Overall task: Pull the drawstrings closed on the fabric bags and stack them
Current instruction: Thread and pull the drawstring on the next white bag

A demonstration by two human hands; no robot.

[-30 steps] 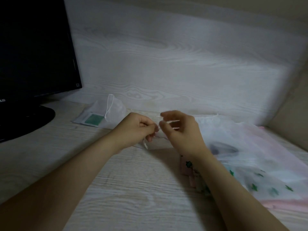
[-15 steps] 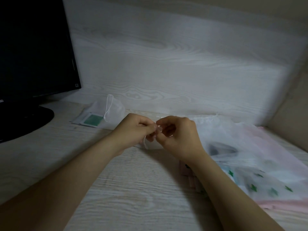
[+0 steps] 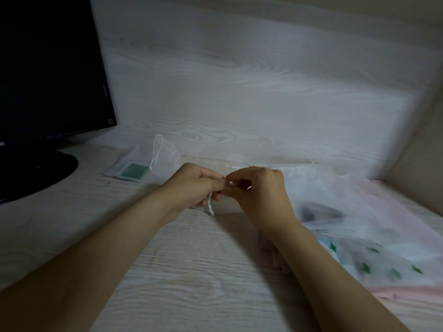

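Note:
A sheer white drawstring bag [image 3: 227, 207] lies on the desk under my two hands. My left hand [image 3: 196, 185] pinches its white drawstring [image 3: 210, 208], whose end dangles below my fingers. My right hand [image 3: 261, 195] is closed at the bag's mouth, fingertips touching those of the left hand. A second sheer white bag [image 3: 158, 161] with a looped cord lies further back on the left, with a green-and-white packet [image 3: 133, 171] inside it. To the right lies a pile of sheer bags [image 3: 347, 212] with pink and green-printed things inside.
A black monitor [image 3: 48, 80] on a round base [image 3: 36, 173] stands at the left. A white wood-grain wall panel [image 3: 239, 92] closes the back of the desk [image 3: 191, 283]. A beige side wall [image 3: 426, 152] rises at the right.
My right hand has moved left and closed, meeting the left hand's fingertips at the bag's mouth. The left hand has hardly moved.

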